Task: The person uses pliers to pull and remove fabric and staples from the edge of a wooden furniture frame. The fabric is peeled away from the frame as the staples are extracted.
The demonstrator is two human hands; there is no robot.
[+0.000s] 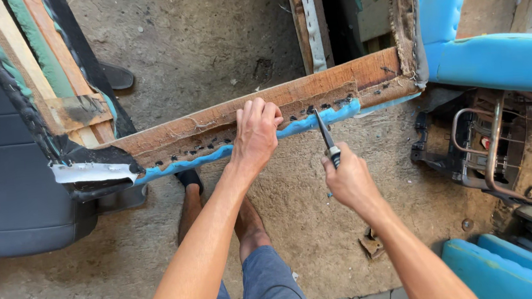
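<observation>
Denim-clad knees and two bare forearms fill the near edge; the right hand is closed around the dark handle of a narrow prying tool, its tip set against the blue fabric edge along the wooden frame rail; the left hand lies flat over that rail, fingers curled over its top, pressing rather than clasping; the rail looks stiff and heavy, the fabric soft and stapled tight, best taken at its loose lip; concrete floor beyond gives room, though a blue cushion and metal seat mechanism crowd the right side.
</observation>
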